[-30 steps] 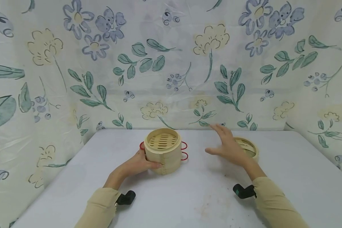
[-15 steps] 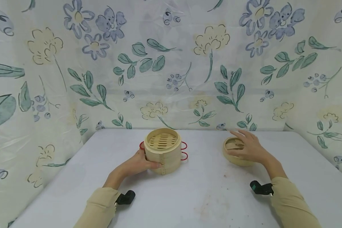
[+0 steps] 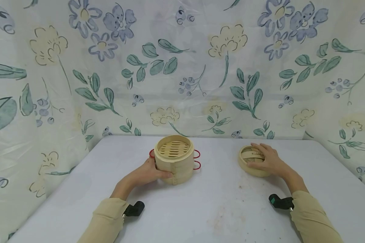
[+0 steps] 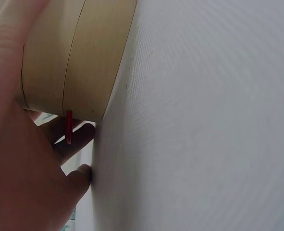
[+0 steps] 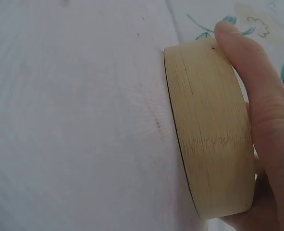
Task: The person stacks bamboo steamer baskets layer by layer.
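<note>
On the left, my left hand [image 3: 149, 173] grips a round bamboo steamer [image 3: 182, 168] made of stacked tiers, its thumb across the front and its fingers around the far side. The slatted floor of the top tier shows from above, and red loops stick out on both sides. In the left wrist view a red loop [image 4: 68, 127] hangs near my fingers. Over on the right, my right hand [image 3: 267, 160] holds the bamboo steamer lid [image 5: 209, 130] from above, thumb at its rim. A woven strap crosses the lid's top. My right fingers partly cover the lid.
Both things stand on a white table [image 3: 213, 195], with a gap between them. Small brownish stains [image 3: 225, 219] mark the table's front right. A floral cloth [image 3: 194, 67] hangs behind and at the sides.
My right hand has moved right from beside the steamer to the lid and taken hold of it; the lid has stayed on the table. My left hand has kept its grip on the steamer.
</note>
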A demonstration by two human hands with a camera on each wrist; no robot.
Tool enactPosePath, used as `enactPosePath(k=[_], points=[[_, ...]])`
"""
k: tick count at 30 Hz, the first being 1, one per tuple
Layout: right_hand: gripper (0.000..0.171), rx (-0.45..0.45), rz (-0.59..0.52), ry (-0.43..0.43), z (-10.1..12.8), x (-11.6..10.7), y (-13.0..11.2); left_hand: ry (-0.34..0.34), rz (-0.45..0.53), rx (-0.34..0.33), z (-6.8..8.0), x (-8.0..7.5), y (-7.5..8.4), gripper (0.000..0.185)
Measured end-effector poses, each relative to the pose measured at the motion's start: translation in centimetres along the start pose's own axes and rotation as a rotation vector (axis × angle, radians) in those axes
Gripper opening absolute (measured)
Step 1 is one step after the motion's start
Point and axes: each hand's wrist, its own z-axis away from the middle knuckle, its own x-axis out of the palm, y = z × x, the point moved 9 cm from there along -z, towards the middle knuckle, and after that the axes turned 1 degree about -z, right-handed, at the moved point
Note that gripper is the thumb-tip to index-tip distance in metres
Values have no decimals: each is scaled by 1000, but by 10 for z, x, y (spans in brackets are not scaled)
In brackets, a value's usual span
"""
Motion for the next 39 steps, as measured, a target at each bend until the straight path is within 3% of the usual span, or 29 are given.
enactPosePath(k=[16, 27, 39], points=[[90, 55, 95, -80, 4, 4, 0, 10, 4, 7, -1, -1, 1, 91], [92, 35, 144, -95, 5, 2, -4, 5, 17, 40, 0, 0, 4, 91], [90, 57, 116, -65, 4, 3, -6, -1, 12, -22, 1, 0, -1, 90]])
